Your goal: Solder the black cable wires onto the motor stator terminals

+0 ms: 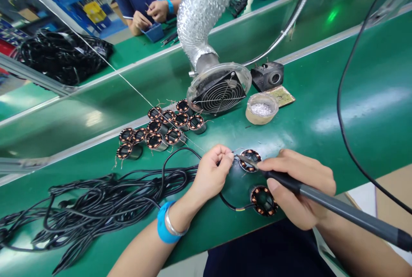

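On the green table [309, 139], we have a heap of black cables [109, 208] at the left. Our right hand [301, 184] closes around a soldering iron [322, 199], its tip reaching the near edge of one copper-wound ring [250, 160]. Our left hand [215, 170] pinches thin wires [235, 155] between thumb and forefinger just beside that ring; a second wound ring [264, 200] lies nearer us.
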Motion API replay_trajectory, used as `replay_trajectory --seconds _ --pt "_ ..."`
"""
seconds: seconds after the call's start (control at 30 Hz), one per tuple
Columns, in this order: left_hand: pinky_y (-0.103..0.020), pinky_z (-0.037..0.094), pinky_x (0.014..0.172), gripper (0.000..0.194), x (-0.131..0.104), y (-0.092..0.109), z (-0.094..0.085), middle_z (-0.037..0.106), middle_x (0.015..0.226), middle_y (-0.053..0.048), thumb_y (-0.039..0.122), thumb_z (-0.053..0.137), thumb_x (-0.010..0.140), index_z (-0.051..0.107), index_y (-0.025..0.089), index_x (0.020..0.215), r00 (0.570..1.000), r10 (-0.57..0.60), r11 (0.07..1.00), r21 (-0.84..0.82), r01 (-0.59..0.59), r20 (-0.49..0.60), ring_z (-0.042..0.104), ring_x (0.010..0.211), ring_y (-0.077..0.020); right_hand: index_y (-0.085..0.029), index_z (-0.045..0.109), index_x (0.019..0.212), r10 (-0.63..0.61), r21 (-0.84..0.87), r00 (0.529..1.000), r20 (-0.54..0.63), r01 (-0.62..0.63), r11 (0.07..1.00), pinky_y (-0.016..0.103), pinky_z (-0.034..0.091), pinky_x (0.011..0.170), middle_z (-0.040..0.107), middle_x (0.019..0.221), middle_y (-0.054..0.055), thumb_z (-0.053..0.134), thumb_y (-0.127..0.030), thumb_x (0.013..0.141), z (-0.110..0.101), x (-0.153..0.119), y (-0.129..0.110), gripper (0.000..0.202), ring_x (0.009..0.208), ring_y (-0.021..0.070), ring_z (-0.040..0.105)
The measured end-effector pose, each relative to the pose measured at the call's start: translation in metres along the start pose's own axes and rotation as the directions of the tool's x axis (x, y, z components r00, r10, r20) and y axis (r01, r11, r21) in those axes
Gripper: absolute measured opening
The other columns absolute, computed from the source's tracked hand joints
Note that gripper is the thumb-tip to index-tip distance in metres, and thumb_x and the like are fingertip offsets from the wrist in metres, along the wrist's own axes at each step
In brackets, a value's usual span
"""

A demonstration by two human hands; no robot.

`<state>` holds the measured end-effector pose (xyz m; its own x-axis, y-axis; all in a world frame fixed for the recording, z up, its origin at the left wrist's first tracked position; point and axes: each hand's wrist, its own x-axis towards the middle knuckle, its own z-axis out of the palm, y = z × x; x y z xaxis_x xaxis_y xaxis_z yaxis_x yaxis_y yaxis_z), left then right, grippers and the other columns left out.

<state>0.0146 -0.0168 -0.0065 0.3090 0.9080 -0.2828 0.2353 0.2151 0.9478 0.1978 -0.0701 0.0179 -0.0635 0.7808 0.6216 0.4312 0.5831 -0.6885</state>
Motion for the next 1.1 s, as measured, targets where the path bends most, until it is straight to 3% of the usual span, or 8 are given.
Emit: replay_trajectory --seconds 0.3,0.73,0.83,0.97,1.1 --pt "-0.021 0.025 0.049 0.025 0.0 0.003 0.0 0.04 0.054 0.008 0.041 0.058 0.083 0.051 0.019 0.073 1.0 -0.009 1.0 -0.006 0.009 -0.007 0.031 0.049 -0.0082 -0.021 0.067 0.101 0.069 -0.026 0.997 -0.021 -0.069 0.997 0.03 0.045 0.047 0.065 0.072 0.003 0.055 -0.012 0.082 -0.01 0.002 -0.007 0.024 0.055 0.0147 0.053" --pt "-0.022 0.025 0.049 0.027 0.0 0.004 -0.002 0.04 0.054 0.007 0.042 0.056 0.083 0.05 0.019 0.073 1.0 -0.016 1.0 0.026 0.016 0.01 0.031 0.049 -0.0085 -0.02 0.069 0.099 0.058 0.017 0.995 -0.079 -0.057 0.998 0.03 0.042 0.046 0.065 0.07 0.003 0.056 -0.013 0.081 -0.007 0.001 -0.005 0.023 0.054 0.0142 0.052" --pt "-0.022 0.025 0.049 0.028 0.0 0.005 -0.005 0.04 0.053 0.007 0.044 0.057 0.083 0.05 0.019 0.073 0.998 -0.032 0.999 0.009 0.032 0.051 0.031 0.049 -0.0086 -0.022 0.069 0.103 0.04 0.012 0.993 -0.113 -0.039 0.999 0.031 0.045 0.048 0.066 0.073 0.002 0.058 -0.015 0.082 -0.005 0.001 -0.001 0.026 0.056 0.0157 0.055" --pt "-0.023 0.022 0.049 0.032 -0.001 0.006 -0.008 0.039 0.052 0.007 0.048 0.058 0.083 0.049 0.019 0.072 0.986 -0.065 0.995 -0.068 0.076 0.157 0.029 0.048 -0.0081 -0.025 0.065 0.12 0.057 -0.036 0.988 -0.142 -0.063 0.997 0.031 0.055 0.06 0.073 0.094 0.003 0.059 -0.011 0.087 0.004 -0.001 0.009 0.037 0.069 0.0163 0.066" --pt "-0.023 0.018 0.048 0.038 -0.003 0.006 -0.01 0.035 0.05 0.008 0.055 0.061 0.079 0.049 0.019 0.072 0.958 -0.099 0.976 -0.164 0.147 0.268 0.024 0.047 -0.0078 -0.027 0.064 0.118 0.08 -0.067 0.997 -0.024 -0.081 0.994 0.028 0.058 0.066 0.074 0.093 0.001 0.057 -0.008 0.09 0.014 0.0 0.018 0.034 0.071 0.014 0.069"
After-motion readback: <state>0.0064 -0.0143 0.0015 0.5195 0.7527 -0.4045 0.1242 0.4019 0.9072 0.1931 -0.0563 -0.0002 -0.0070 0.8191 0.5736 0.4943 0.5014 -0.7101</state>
